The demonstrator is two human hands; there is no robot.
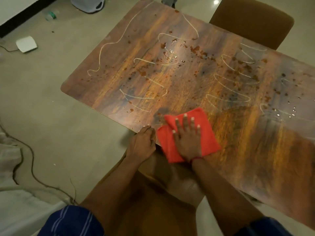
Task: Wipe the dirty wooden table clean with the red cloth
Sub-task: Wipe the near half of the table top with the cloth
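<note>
Now my right hand [187,140] presses, fingers spread, flat on the folded red cloth [208,133], my left hand [142,143] gripping the edge of the stained wooden table [255,150], probably for bracing.

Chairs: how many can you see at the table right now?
2. The far chair stands beyond the table, upper right. The near chair sits at the near edge, directly in front of the person. Others may be out of frame.
</note>
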